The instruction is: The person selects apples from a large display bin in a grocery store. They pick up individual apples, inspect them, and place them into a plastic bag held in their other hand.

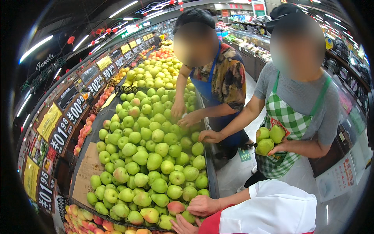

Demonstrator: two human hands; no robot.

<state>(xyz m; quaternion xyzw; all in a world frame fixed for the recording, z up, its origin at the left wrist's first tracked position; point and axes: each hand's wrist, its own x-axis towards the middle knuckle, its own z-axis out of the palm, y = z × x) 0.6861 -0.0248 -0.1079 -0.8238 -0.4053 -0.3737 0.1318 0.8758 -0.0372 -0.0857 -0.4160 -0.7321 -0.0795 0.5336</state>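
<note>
At the near right corner of a heap of green pears [155,161], my right hand [203,206] reaches in from a white sleeve, its fingers curled down. A green pear [188,216] sits right beside those fingertips; whether it is gripped cannot be made out. My left hand [184,225] is lower, at the frame's bottom edge, fingers extended and slightly apart against the pears. Close to it lie a yellow-green pear [166,222] and a red-blushed pear [176,207]. Part of my left hand is cut off by the frame.
A co-worker in a blue apron [204,90] has both hands among the pears. Another, in a green checked apron [287,125], holds several pears [267,140] and touches the display's edge. Cardboard [87,172], price signs [60,134] and reddish fruit [84,219] border the heap.
</note>
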